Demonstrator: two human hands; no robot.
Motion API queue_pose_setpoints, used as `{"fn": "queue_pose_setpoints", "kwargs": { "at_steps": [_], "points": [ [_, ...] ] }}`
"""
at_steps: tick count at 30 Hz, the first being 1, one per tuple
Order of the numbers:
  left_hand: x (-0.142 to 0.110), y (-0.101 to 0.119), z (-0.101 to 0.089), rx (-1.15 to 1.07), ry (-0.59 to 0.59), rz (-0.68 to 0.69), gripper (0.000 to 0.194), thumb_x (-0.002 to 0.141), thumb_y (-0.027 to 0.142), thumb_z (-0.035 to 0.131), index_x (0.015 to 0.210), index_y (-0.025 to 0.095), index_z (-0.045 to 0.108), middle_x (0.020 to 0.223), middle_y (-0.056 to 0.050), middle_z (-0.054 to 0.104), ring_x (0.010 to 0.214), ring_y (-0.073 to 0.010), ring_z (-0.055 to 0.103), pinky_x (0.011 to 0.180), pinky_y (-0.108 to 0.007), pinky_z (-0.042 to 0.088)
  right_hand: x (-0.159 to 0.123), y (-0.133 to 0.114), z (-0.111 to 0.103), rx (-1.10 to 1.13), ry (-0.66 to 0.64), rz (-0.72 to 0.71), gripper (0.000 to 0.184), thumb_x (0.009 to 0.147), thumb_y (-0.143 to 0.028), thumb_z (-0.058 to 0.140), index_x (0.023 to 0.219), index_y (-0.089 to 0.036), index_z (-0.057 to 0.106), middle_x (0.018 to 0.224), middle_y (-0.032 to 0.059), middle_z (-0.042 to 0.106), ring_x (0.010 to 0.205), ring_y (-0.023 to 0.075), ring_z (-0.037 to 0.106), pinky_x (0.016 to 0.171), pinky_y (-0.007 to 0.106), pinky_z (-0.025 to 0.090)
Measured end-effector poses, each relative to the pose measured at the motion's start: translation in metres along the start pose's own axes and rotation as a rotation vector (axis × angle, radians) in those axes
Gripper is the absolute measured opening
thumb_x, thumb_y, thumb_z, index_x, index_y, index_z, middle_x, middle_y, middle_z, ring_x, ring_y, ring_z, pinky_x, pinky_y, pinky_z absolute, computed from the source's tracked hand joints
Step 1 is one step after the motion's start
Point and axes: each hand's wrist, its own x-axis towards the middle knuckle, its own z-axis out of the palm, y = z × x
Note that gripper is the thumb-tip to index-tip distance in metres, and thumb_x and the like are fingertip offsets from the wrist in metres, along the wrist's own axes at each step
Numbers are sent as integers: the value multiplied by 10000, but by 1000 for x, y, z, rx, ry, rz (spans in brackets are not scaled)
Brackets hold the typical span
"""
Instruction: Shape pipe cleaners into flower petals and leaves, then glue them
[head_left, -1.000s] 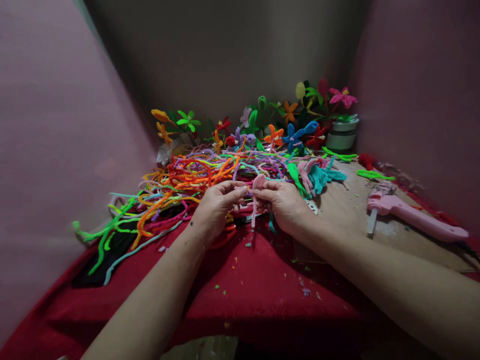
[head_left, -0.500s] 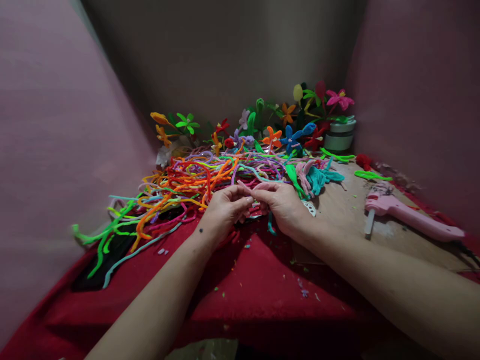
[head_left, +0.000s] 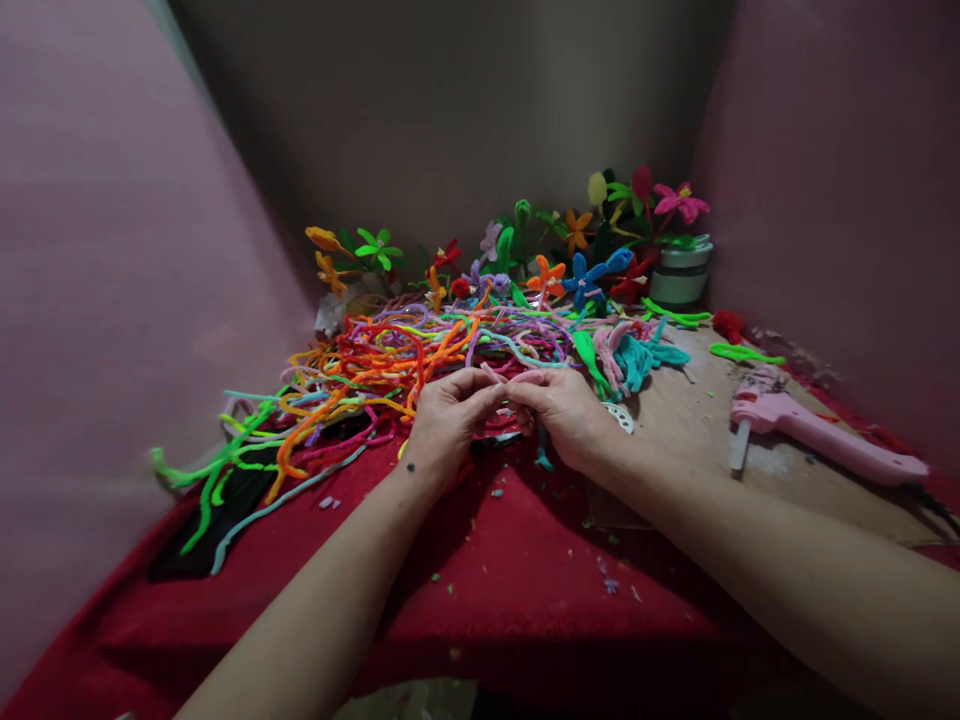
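Pinched between my two hands is a pale pink pipe cleaner (head_left: 491, 373), its ends showing just above the fingertips. My left hand (head_left: 450, 415) grips it with thumb and forefinger. From the other side my right hand (head_left: 566, 410) pinches it too, the fingertips of both hands meeting. Its lower part is hidden behind the fingers. Just beyond lies a big tangled heap of coloured pipe cleaners (head_left: 375, 345). A white disc with holes (head_left: 619, 417) lies beside my right wrist, near bundles of pink and teal pipe cleaners (head_left: 637, 360).
A pink hot glue gun (head_left: 825, 430) rests on a brown board (head_left: 675, 480) at the right. Pipe-cleaner flowers (head_left: 581, 280) stand along the back, by a pale green pot (head_left: 679, 275). A black flat object (head_left: 184, 545) lies left on the red cloth (head_left: 510, 590), among small scraps.
My fingertips have drawn slightly closer together around the pink pipe cleaner. The whole view has shifted a little; the things on the table have stayed in place.
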Motion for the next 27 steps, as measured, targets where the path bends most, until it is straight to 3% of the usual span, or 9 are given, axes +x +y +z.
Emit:
{"fn": "queue_pose_setpoints", "kwargs": {
  "at_steps": [5,11,18,20,24,27],
  "points": [
    [1,1,-1,81,68,27,184,681,315,642,659,133,629,613,17,558,581,-88,481,565,-197,394,1,3,-1,-51,2,-5,165,657,-259,589,533,-160,544,415,-59,410,390,68,334,405,235,239],
    [-1,1,-2,84,149,25,202,729,333,592,690,142,647,622,3,588,574,-104,509,567,-212,417,2,2,-1,-31,25,-17,211,620,-324,658,547,-155,556,438,-60,422,409,60,320,421,241,212],
    [-5,3,-3,521,286,388,154,749,288,572,668,198,667,714,-23,615,716,-145,554,727,-232,411,1,-6,0,-101,31,-83,203,633,-304,641,521,-157,555,458,-51,453,456,67,347,468,248,247],
    [-4,3,-3,472,289,338,165,749,297,570,667,194,670,706,-21,623,698,-143,557,699,-230,418,0,-7,0,-106,30,-98,207,634,-293,640,507,-158,550,461,-48,450,467,68,350,480,252,252],
    [-1,1,-3,187,252,115,187,729,329,591,684,161,659,643,-3,612,591,-121,530,572,-223,420,-2,-10,2,-86,34,-83,207,624,-287,660,503,-161,549,466,-43,448,466,68,346,477,256,251],
    [-1,4,-2,90,254,80,171,717,305,607,656,151,646,575,19,565,530,-91,479,527,-203,403,-2,-11,2,-87,35,-94,212,634,-303,663,519,-159,556,465,-37,441,456,69,342,463,258,244]
  ]
}}
